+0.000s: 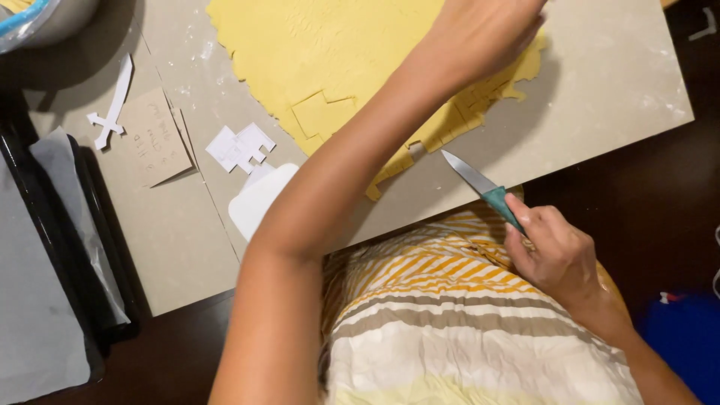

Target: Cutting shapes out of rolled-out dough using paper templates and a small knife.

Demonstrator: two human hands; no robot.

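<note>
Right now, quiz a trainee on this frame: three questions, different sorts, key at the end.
1. True or false: the right hand holds a knife with a green handle.
2. Which does the left hand rest on? A) the baking tray B) the yellow dough C) the white paper cut-out
3. Fill in: the knife blade points toward the ____.

Key: 1 true. 2 B. 3 dough.

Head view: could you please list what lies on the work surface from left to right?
Dark baking tray → white sword-shaped paper cutout → white blocky paper cutout → rolled yellow dough → knife in the right hand.
</note>
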